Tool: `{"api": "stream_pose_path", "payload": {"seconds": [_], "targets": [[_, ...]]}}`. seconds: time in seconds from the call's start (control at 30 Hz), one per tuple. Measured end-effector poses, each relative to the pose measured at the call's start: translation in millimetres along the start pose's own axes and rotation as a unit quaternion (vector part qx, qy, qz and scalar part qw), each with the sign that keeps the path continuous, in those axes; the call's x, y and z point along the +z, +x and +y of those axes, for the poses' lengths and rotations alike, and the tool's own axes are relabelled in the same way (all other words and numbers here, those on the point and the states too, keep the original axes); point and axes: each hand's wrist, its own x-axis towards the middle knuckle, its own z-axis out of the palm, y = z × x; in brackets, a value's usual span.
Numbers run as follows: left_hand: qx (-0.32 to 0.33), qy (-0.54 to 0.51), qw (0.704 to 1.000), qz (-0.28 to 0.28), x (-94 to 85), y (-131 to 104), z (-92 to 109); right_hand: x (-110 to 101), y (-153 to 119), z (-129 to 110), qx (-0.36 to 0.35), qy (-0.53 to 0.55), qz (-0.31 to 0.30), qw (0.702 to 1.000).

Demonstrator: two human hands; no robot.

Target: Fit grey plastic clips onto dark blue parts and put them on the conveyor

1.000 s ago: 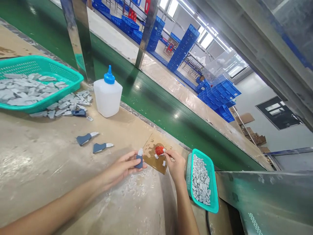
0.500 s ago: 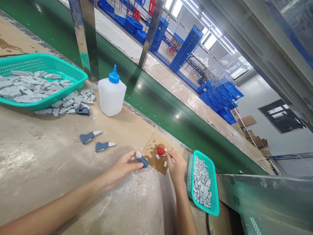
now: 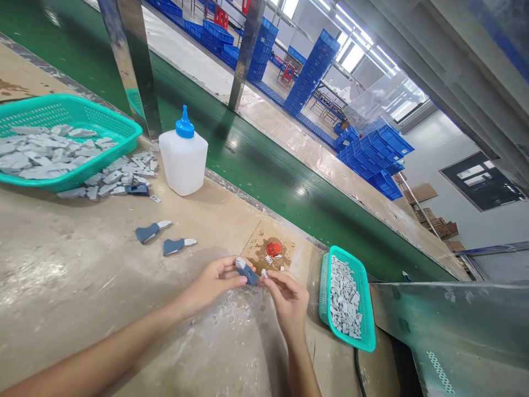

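My left hand [image 3: 221, 280] is closed around a dark blue plastic piece [image 3: 247, 272] with a light grey tip. Between thumb and fingers, my right hand [image 3: 287, 298] pinches a small light grey plastic piece [image 3: 264, 273], close to the blue piece's right end; whether the two touch I cannot tell. Just beyond the hands, a red cap [image 3: 273, 249] sits on a wet, stained cardboard square [image 3: 252, 246], with a few small grey pieces around it. Two more blue pieces with grey tips, one upper [image 3: 146, 232] and one lower [image 3: 173, 246], lie left of my hands.
A green basket of grey parts [image 3: 119, 144] stands at left, loose parts [image 3: 119, 175] spilling beside it. Near it is a white bottle with a blue nozzle [image 3: 183, 162]. Another green basket [image 3: 367, 309] stands right. Behind runs a green conveyor [image 3: 264, 165] with metal posts [image 3: 134, 71].
My right hand has moved from the red cap toward my left hand, carrying the small grey piece to the blue one. The view has shifted slightly.
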Motion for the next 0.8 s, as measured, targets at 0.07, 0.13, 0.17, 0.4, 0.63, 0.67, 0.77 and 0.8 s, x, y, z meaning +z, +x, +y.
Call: {"api": "stream_pose_path", "payload": {"seconds": [0.07,0.13,0.17,0.4,0.63,0.67,0.77,0.8], "targets": [[0.002,0.001,1.000,-0.008,-0.6,0.4,-2.6,5.6,-6.7,-2.1,-0.025,-0.017,-0.007,0.999],[0.005,0.003,1.000,-0.016,-1.2,0.6,-4.7,8.4,-9.1,-3.9,-0.057,-0.048,-0.014,0.997],[0.008,0.006,1.000,-0.020,-1.5,0.7,-5.4,9.0,-9.3,-4.6,-0.072,-0.061,-0.017,0.995],[0.023,0.011,0.999,-0.025,-0.2,-0.5,-5.3,11.1,-10.4,-9.9,-0.144,-0.100,-0.049,0.983],[0.026,0.003,1.000,-0.008,5.9,-6.4,-2.6,15.3,-21.8,-14.8,-0.267,-0.271,0.019,0.925],[0.026,-0.001,1.000,-0.008,6.8,-7.3,-3.0,16.8,-23.8,-15.5,-0.282,-0.285,0.029,0.916],[0.024,-0.015,1.000,0.003,9.7,-9.7,-5.6,20.4,-29.7,-16.8,-0.295,-0.294,0.042,0.908],[0.022,-0.019,1.000,0.009,10.6,-10.2,-6.6,20.0,-31.0,-16.7,-0.290,-0.289,0.045,0.911]]}}
